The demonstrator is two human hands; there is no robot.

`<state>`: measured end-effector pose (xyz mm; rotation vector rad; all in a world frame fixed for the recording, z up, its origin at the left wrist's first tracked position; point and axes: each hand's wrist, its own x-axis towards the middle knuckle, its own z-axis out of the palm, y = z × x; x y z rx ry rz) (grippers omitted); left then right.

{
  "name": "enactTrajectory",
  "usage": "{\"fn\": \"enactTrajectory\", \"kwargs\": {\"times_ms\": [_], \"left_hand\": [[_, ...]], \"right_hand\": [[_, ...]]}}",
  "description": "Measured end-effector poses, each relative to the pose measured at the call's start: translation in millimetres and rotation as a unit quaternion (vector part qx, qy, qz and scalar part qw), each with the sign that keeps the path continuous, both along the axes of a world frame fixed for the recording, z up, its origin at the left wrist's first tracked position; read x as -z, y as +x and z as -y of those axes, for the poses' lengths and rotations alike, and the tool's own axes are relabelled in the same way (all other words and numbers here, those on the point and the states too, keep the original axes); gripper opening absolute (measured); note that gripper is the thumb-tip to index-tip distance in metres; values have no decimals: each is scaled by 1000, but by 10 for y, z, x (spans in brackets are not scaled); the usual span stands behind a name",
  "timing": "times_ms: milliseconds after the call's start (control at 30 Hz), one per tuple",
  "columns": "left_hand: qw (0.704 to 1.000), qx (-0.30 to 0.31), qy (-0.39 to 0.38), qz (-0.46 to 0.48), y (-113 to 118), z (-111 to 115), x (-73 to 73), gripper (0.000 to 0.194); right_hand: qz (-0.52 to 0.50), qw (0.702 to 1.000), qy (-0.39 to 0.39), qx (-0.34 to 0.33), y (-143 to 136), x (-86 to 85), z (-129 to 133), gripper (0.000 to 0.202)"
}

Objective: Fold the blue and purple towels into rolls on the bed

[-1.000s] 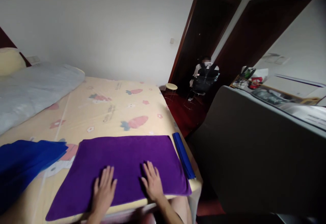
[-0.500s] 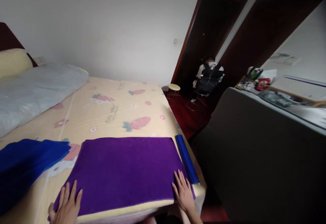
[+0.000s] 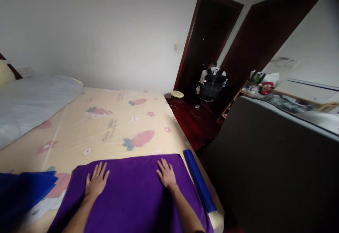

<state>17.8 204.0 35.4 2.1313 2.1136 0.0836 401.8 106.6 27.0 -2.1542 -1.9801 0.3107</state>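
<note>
left hand [image 3: 97,181] and right hand [image 3: 166,174] flat on a wide purple soft-fabric cloth [image 3: 132,194]

the cloth lies spread beneath both palms, its far edge just beyond the fingertips. the fingers of each hand are straight and slightly apart, clamped on nothing; the palm-down pose seems suited to pressing or smoothing rather than lifting.

right of the right fingers, a long narrow strip of folded blue fabric [image 3: 200,181] runs along the cloth's side. left of the left fingers, a loose piece of deep-blue fabric [image 3: 29,187] lies apart from the cloth. both probably sit aside to leave the cloth room.

ahead of the fingers stretches a cream bedsheet with pink prints [image 3: 148,128]; beyond the left fingers, puffy grey bedding [image 3: 34,102]. farthest off are a round pale-yellow stool [image 3: 177,94] and a seated person [image 3: 212,84].
</note>
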Motion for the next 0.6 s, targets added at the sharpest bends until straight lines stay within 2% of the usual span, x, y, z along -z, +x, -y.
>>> {"fn": "enactTrajectory", "kwargs": {"times_ms": [100,167,233,300,367,433,567,600], "left_hand": [[998,-63,11,12,-418,-163,114,63],[995,-95,15,19,-585,-230,144,65],[994,-104,12,26,-641,-280,106,66],[994,-106,7,25,-570,-308,11,66],[995,-97,16,14,-347,-288,-91,64],[998,-47,42,4,29,-194,-140,62],[989,142,49,15,910,121,-29,58],[986,160,38,17,1062,182,20,59]], "right_hand": [[21,994,-16,102,623,36,-42,63],[26,991,-30,131,904,63,-47,65],[27,989,-41,138,1042,76,-67,66],[28,989,-41,143,1036,53,-113,66],[30,989,-28,143,875,-11,-183,64],[26,992,-3,121,542,-92,-261,60],[-3,999,36,-10,-390,-165,-343,55],[-10,999,36,-38,-564,-154,-341,54]]}}
